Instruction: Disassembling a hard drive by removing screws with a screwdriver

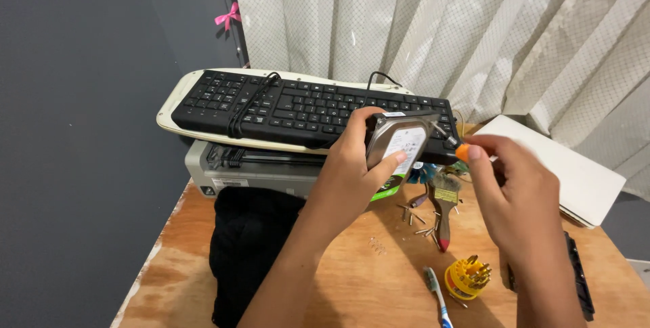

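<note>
— What does the left hand (352, 165) hold?

— A flat, silver metal hard drive with a white label (398, 144), raised on edge above the brown wooden table (352, 267). The fingers curl around its left side and top, and the thumb (393, 162) presses on the labelled face. The hand is closed firmly on the drive.

— And the right hand (521, 199)?

— Its fingers are pinched shut around a small screwdriver with an orange handle (457, 148). Only the orange end and the thin metal shaft show; the tip meets the drive's upper right corner.

— Where does the drive sit relative to the rest?

— In front of a black computer keyboard (298, 108), which lies on a cream-coloured one, both stacked on a grey printer (250, 169). The drive is in the air, touching only the hand and the screwdriver tip.

— What lies beneath the hands?

— Loose small screws (420, 220) scattered on the wood, a paintbrush with a red handle (445, 213), a round yellow holder of screwdriver bits (466, 277), and a blue-and-white toothbrush (437, 294) just beside it. A black cloth (250, 247) sits to the left, under the left forearm, and a white board (569, 165) lies at the right.
</note>
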